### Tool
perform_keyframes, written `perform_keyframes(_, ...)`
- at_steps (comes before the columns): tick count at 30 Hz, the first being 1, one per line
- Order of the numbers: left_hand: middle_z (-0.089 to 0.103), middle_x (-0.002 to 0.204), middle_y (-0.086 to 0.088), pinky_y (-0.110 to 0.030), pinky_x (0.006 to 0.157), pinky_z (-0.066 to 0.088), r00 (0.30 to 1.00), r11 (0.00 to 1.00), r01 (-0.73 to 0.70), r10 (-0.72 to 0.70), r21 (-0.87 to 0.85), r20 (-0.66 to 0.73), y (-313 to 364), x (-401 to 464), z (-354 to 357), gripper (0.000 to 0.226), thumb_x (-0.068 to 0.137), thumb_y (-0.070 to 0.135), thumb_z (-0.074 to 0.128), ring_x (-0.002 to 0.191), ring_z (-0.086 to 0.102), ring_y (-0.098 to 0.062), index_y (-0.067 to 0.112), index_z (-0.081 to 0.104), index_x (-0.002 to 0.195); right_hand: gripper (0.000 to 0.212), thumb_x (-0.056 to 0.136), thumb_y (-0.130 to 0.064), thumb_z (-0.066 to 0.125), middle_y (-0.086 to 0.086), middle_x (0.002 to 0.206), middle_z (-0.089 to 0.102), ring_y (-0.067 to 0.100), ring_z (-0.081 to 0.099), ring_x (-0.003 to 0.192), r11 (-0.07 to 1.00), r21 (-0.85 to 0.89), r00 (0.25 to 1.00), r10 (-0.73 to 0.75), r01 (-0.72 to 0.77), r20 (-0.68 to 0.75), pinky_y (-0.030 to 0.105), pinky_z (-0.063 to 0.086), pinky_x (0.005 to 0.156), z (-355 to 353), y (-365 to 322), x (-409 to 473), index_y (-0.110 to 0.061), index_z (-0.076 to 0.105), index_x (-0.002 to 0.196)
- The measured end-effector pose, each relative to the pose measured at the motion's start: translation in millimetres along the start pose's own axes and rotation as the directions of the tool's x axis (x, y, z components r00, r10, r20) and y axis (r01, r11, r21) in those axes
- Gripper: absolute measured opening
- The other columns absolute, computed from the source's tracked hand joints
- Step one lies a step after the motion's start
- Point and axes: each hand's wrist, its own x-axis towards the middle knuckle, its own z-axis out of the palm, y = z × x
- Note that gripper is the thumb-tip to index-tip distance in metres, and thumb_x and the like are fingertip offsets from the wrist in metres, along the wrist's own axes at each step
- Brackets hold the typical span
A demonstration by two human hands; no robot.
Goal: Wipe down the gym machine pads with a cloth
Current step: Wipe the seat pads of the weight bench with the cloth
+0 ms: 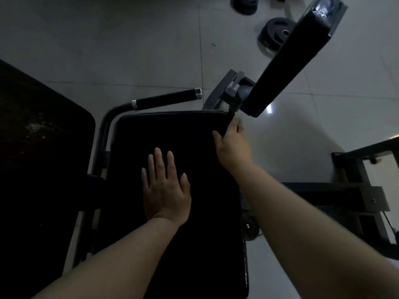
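Left hand: the left hand (166,188) lay flat, fingers straight and spread, pressing on the seat pad (172,190) near its middle; no grip closed on anything.
Right hand: the right hand (232,145) reached to the pad's far corner at about 1 o'clock, its grip pinching something dark at the edge; whether that was the cloth (229,120) or the pad's own trim, I could not tell in the gloom.
Seat pad: it sat straight ahead of the person, long axis running 6 to 12 o'clock, the far end pointing at the handle (166,99).
Handling: I judged the pad firm, smooth-skinned and fixed to its frame, so it would not shift; a cloth would be light and limp, best bunched in the palm.
Raised pad: a narrower arm pad (287,63) stood tilted at 2 o'clock, long axis slanting up to the right, its top cover scuffed.
Back pad: another dark pad (38,137) lay at 9 o'clock.
Floor: weight plates (276,34) rested on the pale tiled floor (108,39) at 1 o'clock, well apart.
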Motion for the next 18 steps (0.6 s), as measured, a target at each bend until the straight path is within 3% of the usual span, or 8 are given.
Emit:
perform_keyframes(4,0.019,0.157,-0.013,-0.043,0.116,0.009,1.0,1.0,-0.002,0.002,0.006,0.006,-2,1,1,0.066,0.09,0.044,0.019,0.145,0.018,-0.029,0.014,0.03,0.148,0.067,0.1,-0.039,0.038,0.016,0.155,0.013,0.033,0.021,0.14,0.994,-0.073,0.997,-0.08,0.078,-0.022,0.041,0.026,0.112,-2,-7,22,-0.013,0.005,0.152)
perform_keyframes(7,0.026,0.154,-0.016,-0.044,0.113,0.012,1.0,1.0,-0.016,0.017,0.014,-0.02,-2,1,0,0.063,0.091,0.04,0.026,0.142,0.026,-0.032,0.01,0.037,0.145,0.064,0.099,-0.048,0.024,0.005,0.159,-0.014,0.029,-0.013,0.145,0.922,-0.308,0.968,-0.25,0.235,-0.011,0.038,0.002,0.117,9,12,-34,-0.022,0.0,0.152)
perform_keyframes(9,0.026,0.154,-0.016,-0.045,0.112,0.013,1.0,1.0,-0.011,0.011,0.019,0.005,-1,1,-1,0.062,0.091,0.04,0.027,0.142,0.026,-0.031,0.01,0.036,0.145,0.065,0.097,-0.054,0.015,0.0,0.157,-0.019,0.025,-0.025,0.142,0.868,-0.404,0.956,-0.286,0.289,0.069,0.035,-0.009,0.115,10,20,-47,-0.024,-0.003,0.151)
perform_keyframes(11,0.027,0.154,-0.015,-0.045,0.112,0.014,1.0,1.0,-0.009,0.008,0.026,0.015,-1,1,-2,0.062,0.091,0.04,0.028,0.141,0.027,-0.031,0.011,0.037,0.145,0.063,0.099,-0.05,0.024,0.002,0.16,-0.011,0.028,-0.016,0.145,0.905,-0.357,0.973,-0.222,0.232,0.071,0.036,-0.003,0.117,7,11,-21,-0.023,0.003,0.152)
perform_keyframes(13,0.028,0.154,-0.015,-0.045,0.111,0.015,1.0,0.999,-0.007,0.006,0.031,0.025,-1,1,-2,0.062,0.09,0.04,0.029,0.14,0.03,-0.031,0.012,0.038,0.144,0.058,0.099,-0.045,0.031,0.006,0.158,0.012,0.032,0.012,0.142,0.945,-0.29,0.988,-0.153,0.152,0.017,0.04,0.016,0.115,1,-5,18,-0.021,0.019,0.151)
perform_keyframes(15,0.031,0.152,-0.014,-0.046,0.109,0.018,0.999,0.999,-0.01,0.009,0.044,0.039,-2,2,-3,0.062,0.089,0.041,0.031,0.138,0.034,-0.031,0.012,0.04,0.143,0.048,0.099,-0.046,0.03,0.007,0.142,0.04,0.03,0.038,0.126,0.911,-0.372,0.983,-0.179,0.178,0.032,0.039,0.033,0.099,-5,-22,47,-0.022,0.041,0.139)
perform_keyframes(18,0.035,0.151,-0.015,-0.045,0.107,0.021,0.998,0.997,-0.029,0.025,0.067,0.05,-4,3,-2,0.063,0.088,0.043,0.033,0.137,0.035,-0.031,0.012,0.044,0.141,0.043,0.1,-0.046,0.025,0.009,0.114,0.06,0.029,0.055,0.101,0.785,-0.517,0.94,-0.27,0.341,0.21,0.035,0.037,0.076,-6,-54,66,-0.019,0.057,0.111)
